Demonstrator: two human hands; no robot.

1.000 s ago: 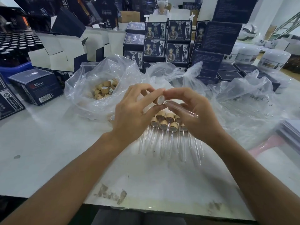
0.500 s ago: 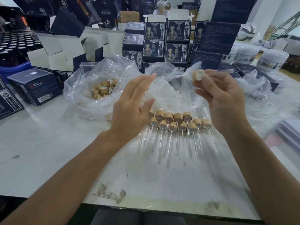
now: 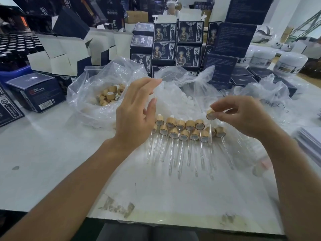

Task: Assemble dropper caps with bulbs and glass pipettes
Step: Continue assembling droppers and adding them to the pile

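While the left hand (image 3: 137, 117) hovers with relaxed, empty fingers, the right hand (image 3: 243, 117) has its grip pinched on a bamboo-capped glass dropper (image 3: 210, 119), pipette hanging over rows of finished droppers (image 3: 180, 131) on the white counter (image 3: 52, 162)

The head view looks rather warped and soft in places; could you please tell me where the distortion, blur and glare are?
Head view: wide-angle bending bows the table edge and tilts the stacked boxes; the left hand is slightly motion-blurred; the right hand and its dropper stay fairly sharp; glare whitens the middle plastic bag, so its contents are hard to make out.
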